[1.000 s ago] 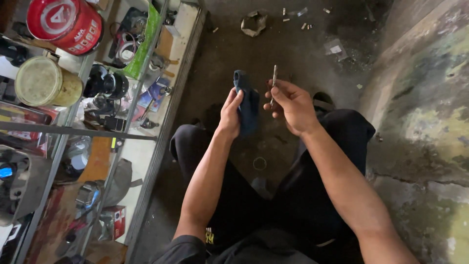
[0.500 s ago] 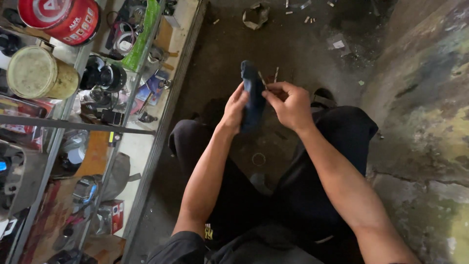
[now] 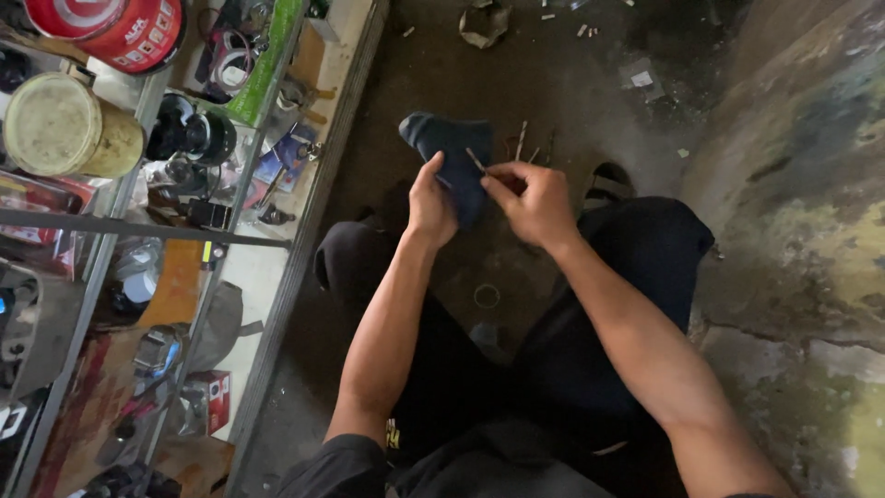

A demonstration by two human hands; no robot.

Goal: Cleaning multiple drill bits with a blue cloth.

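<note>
— Where's the cloth?
— The dark blue cloth (image 3: 454, 157) is above the knees, pinched in the left hand (image 3: 430, 205).
— And the right hand (image 3: 530, 203)?
— Closed on thin metal rods (image 3: 521, 146), one touching the cloth. A glass shelf (image 3: 120, 226) of parts stands left; concrete floor (image 3: 442, 74) below.

Bare forearms, dark short sleeves, black trousers

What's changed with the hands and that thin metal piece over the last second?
The right hand brought its thin metal rod leftward from upright in the air, laying its tip against the dark blue cloth. The left hand kept its grip on the cloth throughout.
</note>
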